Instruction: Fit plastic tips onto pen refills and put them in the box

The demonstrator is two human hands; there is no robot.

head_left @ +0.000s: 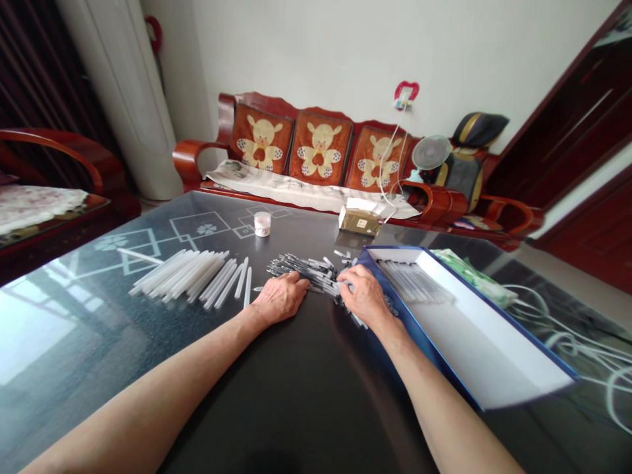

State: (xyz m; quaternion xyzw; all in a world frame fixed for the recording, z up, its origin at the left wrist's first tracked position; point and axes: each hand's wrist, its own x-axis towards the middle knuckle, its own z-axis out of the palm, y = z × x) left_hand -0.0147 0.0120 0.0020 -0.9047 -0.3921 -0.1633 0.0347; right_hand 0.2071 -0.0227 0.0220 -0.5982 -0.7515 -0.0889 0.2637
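Note:
My left hand rests on the dark glass table with fingers curled against a pile of thin dark sticks. My right hand lies at the pile's right end, fingers closed round some of the sticks. A row of white tubes lies to the left of my left hand. A blue box with a white inside stands just right of my right hand and holds several clear tubes at its far end.
A small white jar and a brown tissue box stand farther back on the table. A green packet lies behind the blue box. A red wooden sofa with patterned cushions, a small fan and a white cable are beyond.

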